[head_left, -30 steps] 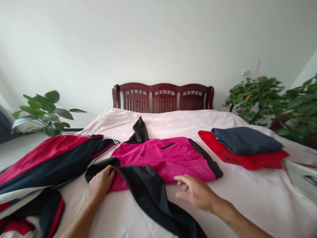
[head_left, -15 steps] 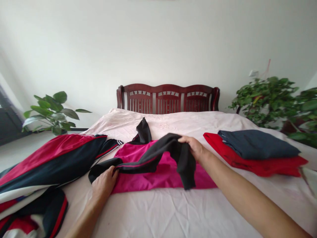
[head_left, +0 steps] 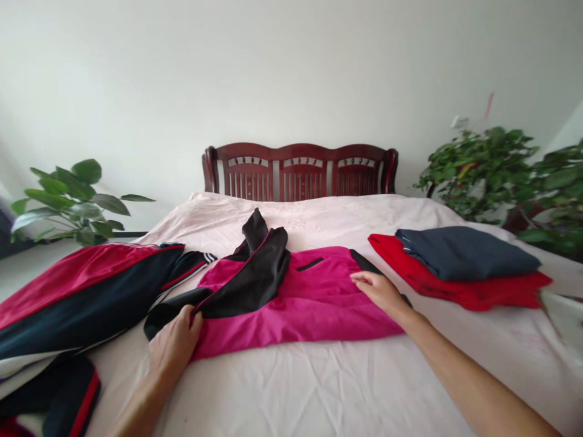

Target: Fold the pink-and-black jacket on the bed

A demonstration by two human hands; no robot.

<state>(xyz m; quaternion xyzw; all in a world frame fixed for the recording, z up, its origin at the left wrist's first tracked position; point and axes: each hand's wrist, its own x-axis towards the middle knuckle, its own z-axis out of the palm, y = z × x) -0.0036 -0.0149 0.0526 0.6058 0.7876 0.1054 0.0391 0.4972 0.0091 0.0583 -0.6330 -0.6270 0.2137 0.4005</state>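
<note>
A magenta jacket (head_left: 319, 297) with black shoulders and sleeves lies across the bed, its body stretching to the right. One black sleeve (head_left: 255, 273) is laid back over the upper part and bends towards the headboard. My left hand (head_left: 175, 340) is closed on the jacket's shoulder area near the collar, thumb on top of the cloth. Over the hem end, my right hand (head_left: 376, 291) has its fingers loosely bent and slightly apart, with no cloth visible in them. Whether it touches the jacket, I cannot tell.
Left of the jacket lies a red, navy and white tracksuit top (head_left: 109, 291). To the right, folded dark blue clothing (head_left: 464, 255) rests on folded red clothing (head_left: 496, 291). A wooden headboard (head_left: 300, 173) stands behind the bed (head_left: 319, 394). Potted plants (head_left: 68, 200) flank it.
My right hand has let go of the black sleeve and moved right towards the hem. The sleeve now lies across the jacket's upper part. My left hand keeps its grip.
</note>
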